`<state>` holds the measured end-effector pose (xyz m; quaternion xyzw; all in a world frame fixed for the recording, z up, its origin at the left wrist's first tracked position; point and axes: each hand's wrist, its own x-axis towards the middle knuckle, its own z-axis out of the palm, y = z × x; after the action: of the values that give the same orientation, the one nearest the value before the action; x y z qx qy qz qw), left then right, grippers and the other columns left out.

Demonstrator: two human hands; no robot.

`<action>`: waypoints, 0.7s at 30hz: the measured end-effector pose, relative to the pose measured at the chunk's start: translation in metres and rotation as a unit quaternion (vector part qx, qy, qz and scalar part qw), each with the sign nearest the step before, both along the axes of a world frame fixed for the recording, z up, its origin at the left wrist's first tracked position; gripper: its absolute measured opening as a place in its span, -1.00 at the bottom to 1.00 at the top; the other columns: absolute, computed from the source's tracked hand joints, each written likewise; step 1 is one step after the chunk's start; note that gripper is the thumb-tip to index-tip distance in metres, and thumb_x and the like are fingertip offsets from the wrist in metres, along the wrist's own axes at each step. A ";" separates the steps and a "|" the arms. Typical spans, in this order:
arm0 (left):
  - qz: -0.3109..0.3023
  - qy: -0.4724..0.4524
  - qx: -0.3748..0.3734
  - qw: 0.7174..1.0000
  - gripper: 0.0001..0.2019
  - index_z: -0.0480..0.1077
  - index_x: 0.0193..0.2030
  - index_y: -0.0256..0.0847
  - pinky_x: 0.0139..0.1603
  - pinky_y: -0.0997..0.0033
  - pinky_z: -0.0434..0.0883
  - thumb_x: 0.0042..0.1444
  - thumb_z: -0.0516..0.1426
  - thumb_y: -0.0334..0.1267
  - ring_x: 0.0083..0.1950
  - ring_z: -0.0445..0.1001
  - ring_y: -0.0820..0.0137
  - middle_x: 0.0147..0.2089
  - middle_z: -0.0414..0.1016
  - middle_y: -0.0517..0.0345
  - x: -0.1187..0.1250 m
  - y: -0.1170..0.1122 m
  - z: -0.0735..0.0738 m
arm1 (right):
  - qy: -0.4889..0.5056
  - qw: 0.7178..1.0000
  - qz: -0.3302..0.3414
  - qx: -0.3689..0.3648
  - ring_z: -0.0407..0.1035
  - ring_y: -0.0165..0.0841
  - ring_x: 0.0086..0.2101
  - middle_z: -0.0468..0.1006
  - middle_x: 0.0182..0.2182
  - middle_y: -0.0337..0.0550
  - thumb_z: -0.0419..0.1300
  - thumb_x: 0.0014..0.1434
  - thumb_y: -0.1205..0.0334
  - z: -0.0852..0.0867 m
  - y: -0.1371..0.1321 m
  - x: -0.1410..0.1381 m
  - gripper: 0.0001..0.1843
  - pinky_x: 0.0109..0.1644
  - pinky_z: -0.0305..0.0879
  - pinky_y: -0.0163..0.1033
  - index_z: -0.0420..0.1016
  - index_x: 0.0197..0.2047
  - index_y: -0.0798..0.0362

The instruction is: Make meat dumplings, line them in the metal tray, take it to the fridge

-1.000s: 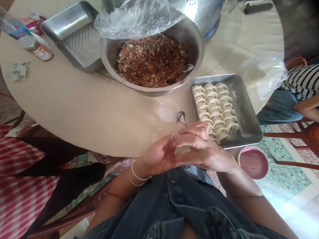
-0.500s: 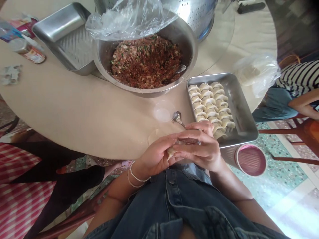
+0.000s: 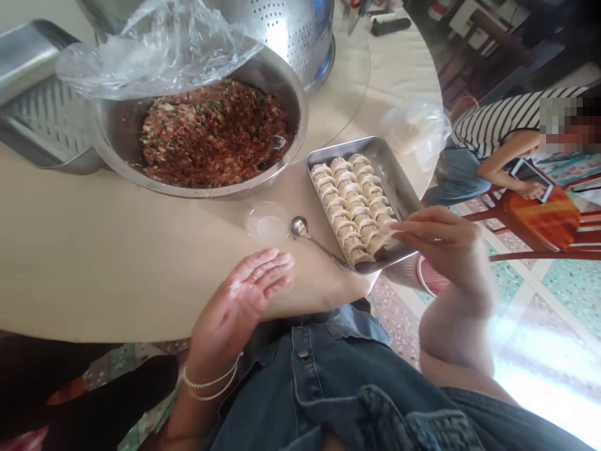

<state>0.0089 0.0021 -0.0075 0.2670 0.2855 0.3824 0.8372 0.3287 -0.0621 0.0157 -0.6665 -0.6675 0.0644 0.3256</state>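
In my head view, my right hand [image 3: 441,244] pinches a pale dumpling [image 3: 387,230] at its fingertips, inside the steel tray [image 3: 395,177] beside rows of soft, crescent-shaped dumplings [image 3: 346,197]. My left hand [image 3: 237,297] is spread flat, holding nothing. Coarse, green-flecked filling [image 3: 211,138] sits in a round metal bowl [image 3: 292,94].

Dumplings [image 3: 350,203] in a tray [image 3: 398,181], right of spoon [image 3: 300,227] and dish [image 3: 267,227].

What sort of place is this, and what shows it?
Probably a home dining or kitchen area: a round cream table, a round steel bowl of reddish minced filling, and a rectangular metal tray of pale folded dumplings.
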 end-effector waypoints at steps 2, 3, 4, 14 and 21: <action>0.074 0.043 0.017 0.996 -0.66 0.51 0.01 -0.20 0.16 0.16 0.48 0.27 0.01 -0.13 0.13 0.52 0.19 0.05 0.58 -0.04 -0.010 0.002 -0.003 | -0.030 0.996 -0.027 -0.084 0.45 -0.42 -0.36 0.58 -0.31 -0.20 0.26 0.20 0.15 -0.007 -0.006 0.028 -0.85 -0.32 0.34 -0.29 0.65 -0.18 -0.09; 0.107 0.066 0.017 0.992 -0.68 0.52 -0.02 -0.19 0.16 0.14 0.49 0.25 0.02 -0.14 0.10 0.53 0.19 0.02 0.59 -0.03 -0.013 0.003 -0.004 | -0.037 0.993 -0.021 -0.113 0.46 -0.41 -0.38 0.60 -0.32 -0.20 0.26 0.19 0.12 -0.013 -0.007 0.039 -0.85 -0.32 0.34 -0.29 0.65 -0.22 -0.07; 0.132 0.087 0.014 0.987 -0.69 0.52 -0.03 -0.19 0.17 0.11 0.48 0.24 0.04 -0.16 0.09 0.53 0.20 0.01 0.58 -0.02 -0.015 0.003 -0.005 | -0.043 0.989 -0.015 -0.142 0.48 -0.40 -0.38 0.62 -0.32 -0.21 0.25 0.20 0.11 -0.019 -0.008 0.047 -0.84 -0.32 0.35 -0.28 0.65 -0.25 -0.06; 0.154 0.120 0.032 0.980 -0.77 0.53 -0.12 -0.17 0.07 0.20 0.55 0.20 0.10 -0.18 0.02 0.56 0.23 -0.07 0.59 -0.01 -0.010 0.000 -0.006 | -0.061 0.987 -0.024 -0.148 0.55 -0.31 -0.26 0.66 -0.24 -0.15 0.14 0.25 0.10 -0.044 0.004 0.059 -0.76 -0.18 0.43 -0.19 0.64 -0.19 -0.04; 0.159 0.129 0.039 0.978 -0.76 0.52 -0.12 -0.17 0.09 0.20 0.54 0.22 0.07 -0.19 0.02 0.56 0.25 -0.07 0.59 0.02 -0.007 0.002 -0.007 | -0.052 0.987 0.010 -0.153 0.54 -0.34 -0.21 0.64 -0.19 -0.14 0.13 0.25 0.24 -0.043 -0.001 0.055 -0.78 -0.14 0.44 -0.22 0.62 -0.18 -0.02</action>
<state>0.0024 0.0043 -0.0141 0.2976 0.4145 0.4842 0.7108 0.3839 -0.0631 -0.0275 -0.7041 -0.6724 0.1347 0.1842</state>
